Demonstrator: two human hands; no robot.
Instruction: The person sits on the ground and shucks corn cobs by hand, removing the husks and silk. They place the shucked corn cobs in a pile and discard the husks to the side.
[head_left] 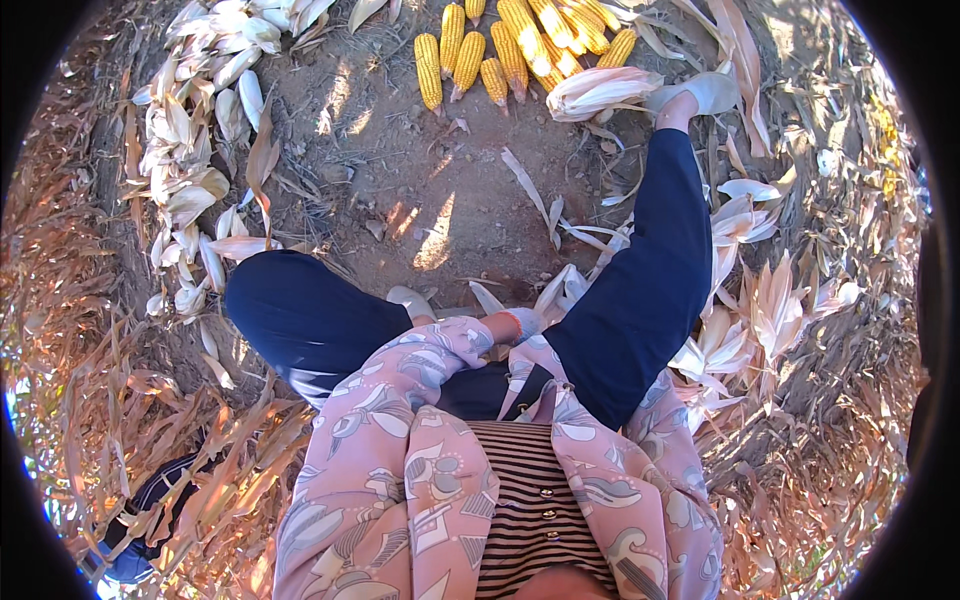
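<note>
My left hand (521, 322), in a pale glove with an orange cuff, is low between my legs, beside my right thigh. Its fingers are too hidden to read, and nothing shows in it. The right sleeve (662, 415) runs down behind my bent right leg, which hides my right hand. Several bare yellow corn cobs (518, 45) lie together on the soil in front of me. Beside my right shoe (710, 92) rests an ear of corn in its husk (600, 94). Loose pale husks (560, 290) lie just past my left hand.
A long band of pale husks or husked ears (185, 170) curves along the left. More opened husks (775, 315) are scattered right of my leg. Dry brown leaves (60, 330) surround the bare soil (400, 180). A dark and blue thing (130, 550) lies among leaves at lower left.
</note>
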